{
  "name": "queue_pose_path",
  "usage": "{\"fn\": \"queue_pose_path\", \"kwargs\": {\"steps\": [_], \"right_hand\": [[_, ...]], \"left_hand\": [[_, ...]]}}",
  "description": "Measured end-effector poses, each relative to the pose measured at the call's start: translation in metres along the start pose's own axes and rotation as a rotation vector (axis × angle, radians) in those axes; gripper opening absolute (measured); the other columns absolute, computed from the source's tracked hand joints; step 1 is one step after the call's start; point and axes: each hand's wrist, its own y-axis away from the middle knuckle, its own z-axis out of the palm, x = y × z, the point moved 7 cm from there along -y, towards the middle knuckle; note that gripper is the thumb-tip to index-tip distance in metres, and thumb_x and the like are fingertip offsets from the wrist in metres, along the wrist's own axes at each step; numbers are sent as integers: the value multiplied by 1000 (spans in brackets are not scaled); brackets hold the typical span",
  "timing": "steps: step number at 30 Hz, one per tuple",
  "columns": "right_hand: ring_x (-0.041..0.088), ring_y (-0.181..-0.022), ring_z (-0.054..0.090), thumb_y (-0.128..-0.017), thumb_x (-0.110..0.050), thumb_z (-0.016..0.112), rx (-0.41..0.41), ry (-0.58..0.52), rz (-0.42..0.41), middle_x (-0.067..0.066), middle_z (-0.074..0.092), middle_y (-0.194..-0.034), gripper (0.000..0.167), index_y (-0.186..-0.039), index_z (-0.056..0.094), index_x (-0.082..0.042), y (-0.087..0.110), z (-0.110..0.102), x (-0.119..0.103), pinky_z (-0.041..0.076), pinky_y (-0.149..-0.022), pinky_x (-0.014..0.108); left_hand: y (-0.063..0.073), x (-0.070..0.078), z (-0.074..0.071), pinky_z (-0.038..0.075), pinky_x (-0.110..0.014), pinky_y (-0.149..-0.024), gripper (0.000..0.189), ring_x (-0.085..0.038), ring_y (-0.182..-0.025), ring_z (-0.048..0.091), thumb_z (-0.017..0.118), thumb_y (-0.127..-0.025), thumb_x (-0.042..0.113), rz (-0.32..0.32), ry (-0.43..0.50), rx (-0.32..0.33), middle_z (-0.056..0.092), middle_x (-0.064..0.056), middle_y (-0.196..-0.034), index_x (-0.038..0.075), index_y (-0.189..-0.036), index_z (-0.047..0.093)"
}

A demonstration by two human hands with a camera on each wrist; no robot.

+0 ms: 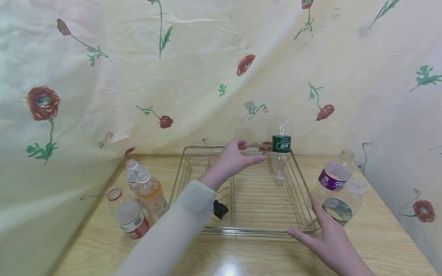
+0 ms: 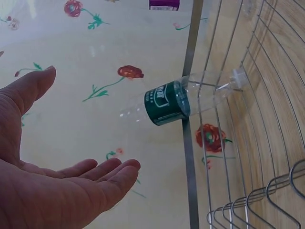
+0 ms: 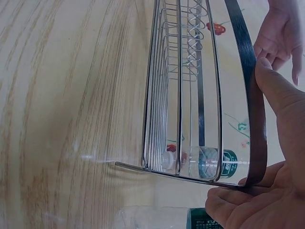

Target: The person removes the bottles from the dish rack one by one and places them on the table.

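A wire dish rack (image 1: 236, 232) rests on the wooden table. A clear plastic bottle with a green label (image 1: 281, 144) stands upside down in its back right corner, cap on the wires. My left hand (image 1: 231, 158) hovers over the rack's back part, left of that bottle. Its thumb and fingers are spread with nothing between them, apart from the bottle (image 2: 167, 102) in the left wrist view. At the near right corner is my right hand (image 1: 328, 239), thumb and fingers extended. In the right wrist view, its thumb (image 3: 274, 81) touches the rim (image 3: 255, 109).
Right of the rack stand a purple-label bottle (image 1: 330, 180) and a dark-label bottle (image 1: 339, 209). Three bottles are grouped at left: red-label (image 1: 132, 218), orange-label (image 1: 151, 194) and a white-capped one (image 1: 131, 171). A small black object (image 1: 220, 210) sits in the rack. Flowered cloth (image 1: 208, 72) hangs behind.
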Motion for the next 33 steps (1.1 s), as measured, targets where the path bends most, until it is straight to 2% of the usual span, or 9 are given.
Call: {"fn": "queue_pose_path", "kwargs": {"steps": [5, 15, 21, 25, 33], "right_hand": [[62, -130, 36, -81, -61, 79, 0, 9, -3, 42, 31, -150, 121, -154, 19, 15, 0, -1, 0, 36, -99, 75], [62, -129, 37, -80, -64, 77, -4, 16, 9, 41, 32, -150, 122, -154, 20, 14, 1, 0, 1, 37, -99, 74], [62, -128, 39, -80, -61, 79, 18, 24, -14, 41, 34, -149, 120, -154, 22, 14, 1, -2, -1, 37, -98, 74], [62, -128, 39, -80, -61, 79, 14, 30, -13, 41, 35, -149, 120, -154, 22, 14, 1, -2, -1, 38, -98, 74], [61, -128, 40, -80, -63, 78, 9, 32, -8, 41, 35, -148, 120, -153, 24, 15, 0, -3, -2, 39, -98, 73]], "left_hand": [[-10, -2, 10, 47, -44, -104, 91, -29, -131, 50, 86, -80, 48, -27, 6, -6, 51, -7, -148, 9, -151, 43], [-30, -8, 29, 50, -42, -101, 87, -29, -127, 53, 85, -82, 47, -20, -11, -18, 53, -11, -144, 4, -148, 47], [-39, -13, 34, 49, -43, -102, 87, -29, -127, 53, 84, -84, 45, -45, -9, -19, 53, -12, -142, 3, -149, 45], [-46, -16, 36, 50, -43, -100, 88, -28, -123, 54, 85, -82, 46, -66, 2, -11, 56, -12, -136, 2, -148, 46], [-60, -19, 43, 50, -43, -100, 86, -30, -122, 56, 86, -81, 43, -87, 23, -9, 57, -15, -136, -1, -145, 49]]}}
